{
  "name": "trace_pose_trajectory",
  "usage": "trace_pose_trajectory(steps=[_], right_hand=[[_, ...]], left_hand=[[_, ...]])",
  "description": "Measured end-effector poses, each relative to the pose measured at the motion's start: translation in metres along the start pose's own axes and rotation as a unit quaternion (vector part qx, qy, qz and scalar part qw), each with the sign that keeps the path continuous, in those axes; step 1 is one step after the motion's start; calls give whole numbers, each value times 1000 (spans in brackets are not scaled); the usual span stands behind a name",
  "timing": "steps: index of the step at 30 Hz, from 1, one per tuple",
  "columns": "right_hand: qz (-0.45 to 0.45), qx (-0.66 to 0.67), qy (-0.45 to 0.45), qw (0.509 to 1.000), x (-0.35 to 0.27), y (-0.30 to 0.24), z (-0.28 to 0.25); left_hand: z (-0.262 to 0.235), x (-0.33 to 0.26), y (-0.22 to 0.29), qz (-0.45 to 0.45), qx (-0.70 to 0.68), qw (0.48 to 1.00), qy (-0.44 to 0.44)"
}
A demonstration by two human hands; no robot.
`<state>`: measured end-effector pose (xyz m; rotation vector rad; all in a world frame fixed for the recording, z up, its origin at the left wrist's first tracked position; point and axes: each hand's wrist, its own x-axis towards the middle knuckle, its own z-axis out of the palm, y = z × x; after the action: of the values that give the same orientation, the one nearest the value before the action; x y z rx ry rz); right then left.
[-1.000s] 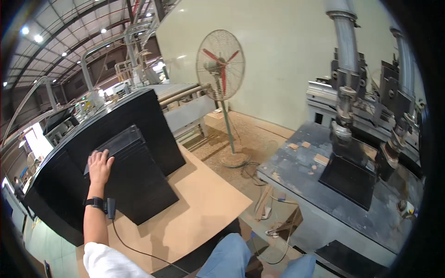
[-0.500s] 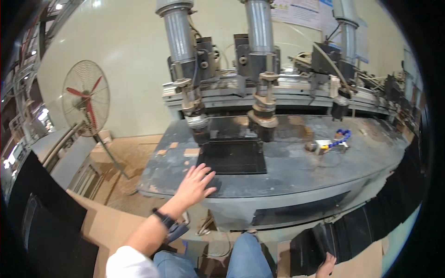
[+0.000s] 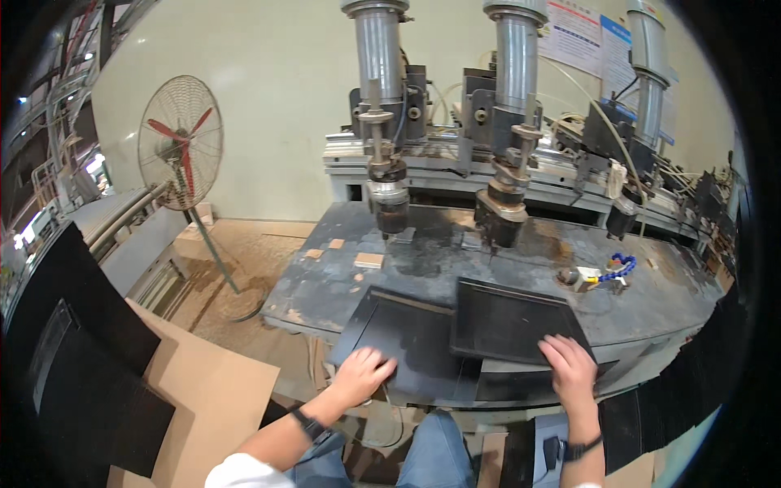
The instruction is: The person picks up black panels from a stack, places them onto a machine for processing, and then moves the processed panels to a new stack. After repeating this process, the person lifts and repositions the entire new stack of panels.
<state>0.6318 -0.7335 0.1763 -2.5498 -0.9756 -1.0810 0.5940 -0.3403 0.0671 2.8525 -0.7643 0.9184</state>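
Item: two black panels, lying at the near side of the grey worktable (image 3: pixel 431 264). Right panel (image 3: pixel 512 321): long axis running left to right, right end slanting nearer the person, ridged edge facing the spindle machine (image 3: pixel 390 191); overlapping the left panel (image 3: pixel 411 333), whose far edge is slanting likewise. Right hand (image 3: pixel 572 370): gripping right panel's near edge. Left hand (image 3: pixel 362 378): touching left panel's near edge; cannot tell whether gripping.

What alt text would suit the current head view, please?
A person's right hand holds a black panel over the near edge of a gray worktable; the left hand touches a second panel beside it. Machine spindles line the back; a fan stands left.
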Motion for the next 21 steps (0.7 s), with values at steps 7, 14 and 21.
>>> trace_pose_trajectory(steps=[7,14,21], right_hand=[[-41,64,-107,991,58,10,162],[3,162,-113,980,94,0,233],[91,81,-161,979,89,-11,220]], left_hand=[[-230,-112,3,53,140,988,-25],[-432,-198,50,-128,535,834,-46],[-515,-241,-16,-369,595,714,-9]])
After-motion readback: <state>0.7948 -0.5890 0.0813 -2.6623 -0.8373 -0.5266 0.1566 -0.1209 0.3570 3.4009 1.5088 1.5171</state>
